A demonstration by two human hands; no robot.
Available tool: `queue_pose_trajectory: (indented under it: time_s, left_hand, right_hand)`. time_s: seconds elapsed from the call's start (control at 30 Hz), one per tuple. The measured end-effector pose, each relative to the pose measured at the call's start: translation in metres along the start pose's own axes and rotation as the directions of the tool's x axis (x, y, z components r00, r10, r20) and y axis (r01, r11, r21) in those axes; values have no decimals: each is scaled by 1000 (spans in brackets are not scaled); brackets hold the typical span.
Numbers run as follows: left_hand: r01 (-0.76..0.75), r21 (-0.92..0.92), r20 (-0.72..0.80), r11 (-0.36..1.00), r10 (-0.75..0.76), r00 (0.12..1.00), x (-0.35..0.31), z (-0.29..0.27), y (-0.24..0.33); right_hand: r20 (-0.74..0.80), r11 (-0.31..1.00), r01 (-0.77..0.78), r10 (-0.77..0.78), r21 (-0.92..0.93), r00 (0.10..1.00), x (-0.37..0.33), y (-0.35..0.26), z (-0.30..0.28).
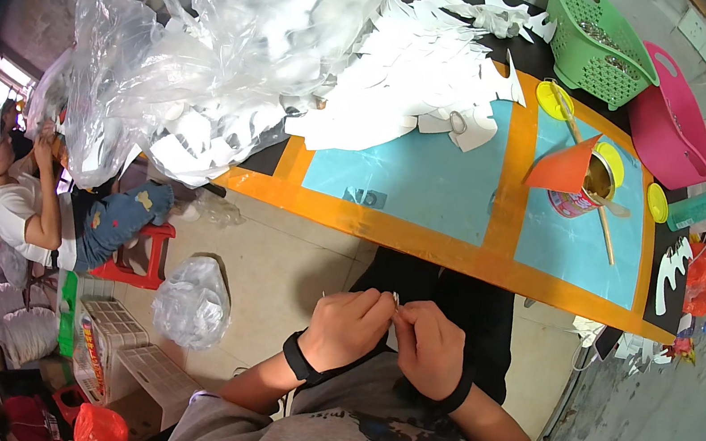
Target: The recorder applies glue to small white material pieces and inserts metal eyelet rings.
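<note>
A: Hands?
B: Left hand and right hand are pinched together on a small white piece, held over the lap (kept close for fine work).
A: Table?
B: White cutouts and a tin are left there, well apart.

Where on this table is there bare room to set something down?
The big blue panel is mostly bare, bordered by the white paper cutouts above and the orange tape band to its right. The smaller blue panel is crowded near the open can and stick. The green basket and pink basket fill the far corner.
</note>
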State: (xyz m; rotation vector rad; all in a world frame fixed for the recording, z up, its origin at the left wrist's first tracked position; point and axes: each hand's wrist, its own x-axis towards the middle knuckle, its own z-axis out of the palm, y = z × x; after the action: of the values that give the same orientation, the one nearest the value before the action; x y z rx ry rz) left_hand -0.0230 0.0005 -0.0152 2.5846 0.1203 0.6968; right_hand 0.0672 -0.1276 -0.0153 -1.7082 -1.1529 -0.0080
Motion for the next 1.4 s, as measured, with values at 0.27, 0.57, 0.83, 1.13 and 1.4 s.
queue_pose_trajectory:
  time_s: [0.27, 0.57, 0.83, 1.13, 1.4]
  left_hand:
    - [92, -150, -103, 984, -108, 989, -2, 4, 6]
    - [177, -285, -340, 942, -272, 900, 1, 6, 19]
    - [144, -137, -386, 980, -186, 904, 3, 9, 24]
    - [116, -20, -424, 993, -113, 899, 1, 18, 25]
    - [92, -48, -438, 995, -104, 893, 3, 25, 26]
  right_hand:
    - [-117, 999, -40, 40, -2, 992, -2, 6, -5]
    - [-174, 998, -50, 57, 45, 983, 5, 0, -9]
    - [-158, 997, -77, 80, 23, 984, 4, -3, -5]
    - [-185, 992, 39, -62, -122, 981, 13, 3, 0]
    - [-236, 992, 57, -81, -109, 968, 17, 7, 5]
